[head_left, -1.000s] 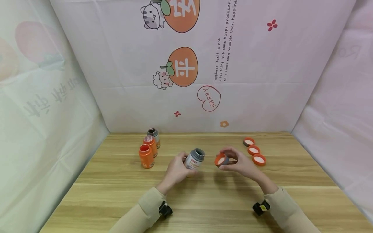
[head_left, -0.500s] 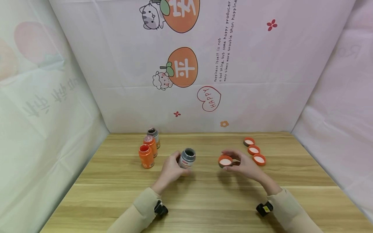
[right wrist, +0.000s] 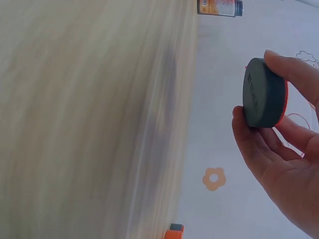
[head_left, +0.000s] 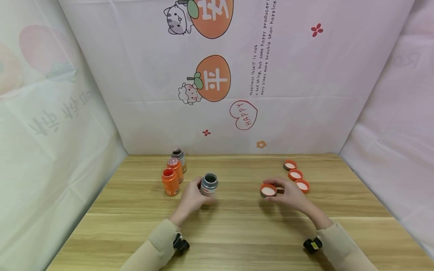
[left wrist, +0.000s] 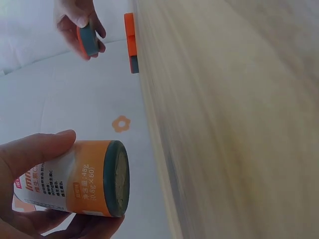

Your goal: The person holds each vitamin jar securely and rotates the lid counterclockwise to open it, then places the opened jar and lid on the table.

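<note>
My left hand (head_left: pixel 193 195) grips a grey-necked vitamin bottle (head_left: pixel 209 184), its mouth uncapped and facing up. In the left wrist view, that bottle (left wrist: pixel 79 179) shows a white and orange label and a dark grey base, held above the wooden table. Across a gap to the right, my right hand (head_left: pixel 289 194) pinches a grey screw cap (head_left: pixel 268 191) by its sides. The cap's orange rim and white liner face upward. From the right wrist view, the cap's dark top (right wrist: pixel 259 94) shows between thumb and fingers, raised off the table.
At the left stand an orange bottle (head_left: pixel 171 183), a second orange bottle (head_left: pixel 177 174) and a grey one (head_left: pixel 183 162), lids off. Three orange-rimmed caps lie liner-up at the right, the nearest cap (head_left: pixel 303 186) just behind my right hand. A printed cloth (head_left: pixel 288 124) hangs behind the wooden table (head_left: pixel 237 233).
The hands have moved apart: the left carries the bottle leftward and more upright, the right carries the cap rightward. The cap has turned from facing the bottle to liner-up.
</note>
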Demonstrator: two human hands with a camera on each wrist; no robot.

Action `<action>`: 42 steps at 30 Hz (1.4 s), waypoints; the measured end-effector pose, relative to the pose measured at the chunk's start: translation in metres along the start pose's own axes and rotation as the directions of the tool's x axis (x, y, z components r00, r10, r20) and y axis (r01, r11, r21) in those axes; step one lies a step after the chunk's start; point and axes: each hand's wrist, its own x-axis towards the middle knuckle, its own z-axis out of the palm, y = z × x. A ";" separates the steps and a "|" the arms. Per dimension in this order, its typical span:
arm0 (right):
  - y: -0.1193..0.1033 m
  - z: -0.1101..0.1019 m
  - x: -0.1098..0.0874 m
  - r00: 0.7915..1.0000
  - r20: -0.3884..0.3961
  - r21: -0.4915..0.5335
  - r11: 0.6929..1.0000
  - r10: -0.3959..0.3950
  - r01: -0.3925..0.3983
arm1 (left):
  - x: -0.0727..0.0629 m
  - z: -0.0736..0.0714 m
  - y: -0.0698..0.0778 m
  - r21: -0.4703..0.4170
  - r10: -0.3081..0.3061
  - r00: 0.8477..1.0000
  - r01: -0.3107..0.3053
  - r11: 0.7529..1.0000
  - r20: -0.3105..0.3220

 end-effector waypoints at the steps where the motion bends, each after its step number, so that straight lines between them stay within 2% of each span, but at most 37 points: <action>1: 0.001 -0.001 -0.001 1.000 -0.005 -0.018 1.000 0.000 0.000 | 0.000 -0.001 -0.001 0.002 -0.002 1.000 0.002 1.000 -0.001; 7: 0.008 -0.003 -0.005 1.000 -0.016 -0.077 0.997 0.014 -0.015 | 0.000 -0.008 -0.006 0.004 0.003 1.000 -0.003 1.000 -0.016; 15: 0.015 -0.006 -0.011 1.000 -0.002 -0.157 0.987 -0.023 0.022 | -0.002 -0.017 -0.012 0.043 -0.013 0.999 0.015 0.999 -0.037; 22: 0.020 -0.013 -0.016 0.999 0.005 -0.178 0.984 0.032 -0.031 | -0.006 -0.024 -0.015 0.039 -0.057 0.997 0.058 0.998 -0.047; 30: 0.028 -0.020 -0.025 0.999 -0.017 -0.211 0.976 0.046 -0.049 | -0.009 -0.034 -0.022 0.058 -0.079 0.995 0.083 0.995 -0.062; 42: 0.032 -0.031 -0.032 0.992 -0.052 -0.318 0.939 0.118 -0.129 | -0.012 -0.045 -0.027 0.048 -0.092 0.994 0.094 0.994 -0.059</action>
